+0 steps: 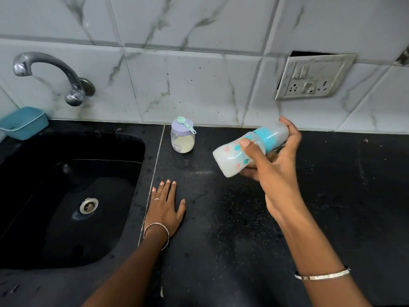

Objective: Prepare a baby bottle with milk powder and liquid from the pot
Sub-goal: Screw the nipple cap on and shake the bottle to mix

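My right hand (272, 165) grips a baby bottle (230, 156) above the black counter (221, 229). The bottle lies nearly on its side, its base toward the left and its teal collar and clear cap toward the right, and it holds white milky liquid. My left hand (164, 204) rests flat on the counter with straight fingers, just right of the sink edge. A small clear jar of milk powder (182, 139) with a lilac lid stands near the wall, a teal scoop (186, 124) lying on its lid. No pot is in view.
A black sink (66, 196) with a metal drain fills the left, under a chrome tap (51, 72). A teal plastic tub (23, 122) sits at the back left corner. A wall socket plate (314, 77) is on the tiled wall at the right.
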`<state>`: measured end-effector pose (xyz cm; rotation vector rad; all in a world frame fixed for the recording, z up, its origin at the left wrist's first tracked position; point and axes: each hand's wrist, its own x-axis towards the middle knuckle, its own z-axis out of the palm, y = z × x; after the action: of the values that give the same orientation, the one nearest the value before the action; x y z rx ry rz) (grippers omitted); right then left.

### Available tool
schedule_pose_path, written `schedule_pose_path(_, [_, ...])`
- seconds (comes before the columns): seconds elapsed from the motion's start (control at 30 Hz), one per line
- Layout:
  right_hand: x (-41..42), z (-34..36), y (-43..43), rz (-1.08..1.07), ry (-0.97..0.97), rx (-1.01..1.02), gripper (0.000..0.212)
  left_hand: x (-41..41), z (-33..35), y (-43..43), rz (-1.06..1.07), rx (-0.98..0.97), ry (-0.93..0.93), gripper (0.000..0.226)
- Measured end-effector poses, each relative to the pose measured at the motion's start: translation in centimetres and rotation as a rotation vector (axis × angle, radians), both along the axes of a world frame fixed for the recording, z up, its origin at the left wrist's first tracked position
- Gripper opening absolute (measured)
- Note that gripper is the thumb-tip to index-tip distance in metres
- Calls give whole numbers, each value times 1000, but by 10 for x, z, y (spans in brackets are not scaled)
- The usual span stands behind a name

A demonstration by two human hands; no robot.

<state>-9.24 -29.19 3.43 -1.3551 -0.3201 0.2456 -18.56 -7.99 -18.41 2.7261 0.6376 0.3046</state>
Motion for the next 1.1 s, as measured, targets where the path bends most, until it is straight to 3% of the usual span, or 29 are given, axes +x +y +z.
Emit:
schedule_pose_path(0.13, [-1,-2,-5,240,47,-228,82,-1,-2,1,7,4,-4,64])
schedule_pose_path(0.3, [5,-10,-4,-7,99,-44,75,0,-3,1,7,4,-11,65])
schedule_pose_path(0.43, [4,-5,-11,257,81,-259,83,0,-5,1,9,-7,-18,64])
schedule_pose_path(0.6, [9,-11,-8,-24,137,33,76,-1,-4,2,10,6,-11,68])
schedule_pose_path(0.73, [5,-11,-10,177,104,-161,82,0,-4,1,6,-1,-16,64])
schedule_pose_path(0.9, [10,-19,-10,-26,131,-8,75,0,-2,0,8,-3,-12,65])
schedule_pose_path(1.03, [9,-15,-15,190,140,-180,79,0,-3,0,12,-2,-5,64])
schedule_pose_path(1.1, [11,-13,-15,86,162,-108,74,0,-3,0,16,-12,-14,65])
